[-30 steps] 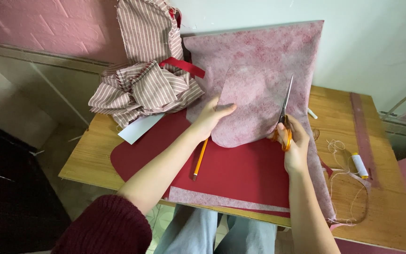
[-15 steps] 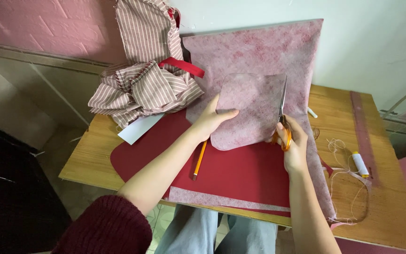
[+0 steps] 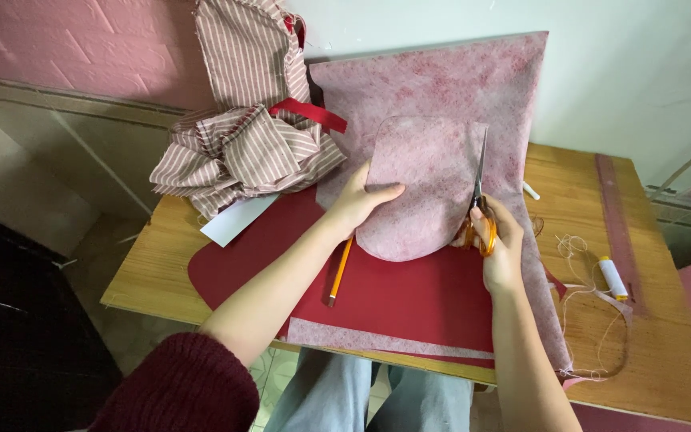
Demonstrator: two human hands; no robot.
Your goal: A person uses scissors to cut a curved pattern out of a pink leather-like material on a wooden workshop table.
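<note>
Nearest the camera, a dark red knitted sleeve and blue trousers show below the front edge of the wooden desk. On the desk lies a red sheet, taken here as the landmark. A strip of pale pink interfacing runs along its near edge. A yellow pencil lies on the red sheet, just beside the left wrist. The left hand rests at the far edge of the red sheet, its fingers closed on the left edge of a rounded, partly cut piece of pink interfacing. The right hand, over the right end of the red sheet, grips orange-handled scissors; the blades point away and stand along the right edge of the rounded piece. To the right of the red sheet lie loose thread and a white spool. Beyond its left end sit a white paper and bunched striped fabric. Farthest, the large pink interfacing sheet leans against the wall.
</note>
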